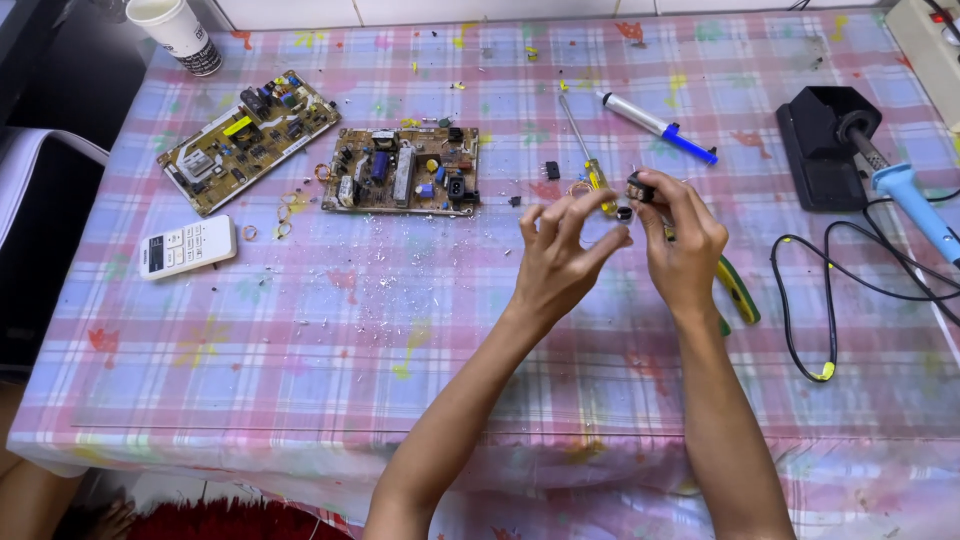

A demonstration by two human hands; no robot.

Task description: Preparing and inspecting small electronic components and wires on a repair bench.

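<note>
My two hands meet above the middle right of the table. My right hand [683, 235] pinches a small black electronic part [637, 188] between thumb and fingers. My left hand [562, 255] is raised beside it, fingertips touching a tiny black piece [624, 212] just under that part. A yellow-handled screwdriver [585, 152] lies on the plaid tablecloth [330, 330] right behind my hands. Green and yellow pliers [738, 290] lie partly hidden under my right wrist.
Two circuit boards [405, 170] [248, 138] lie at the far left and centre, with a white remote [187, 245] near them. A desoldering pump [657, 126], a black stand [825, 150] with a blue soldering iron [912, 200], black cables [830, 300] and a paper cup [180, 35] surround the work area.
</note>
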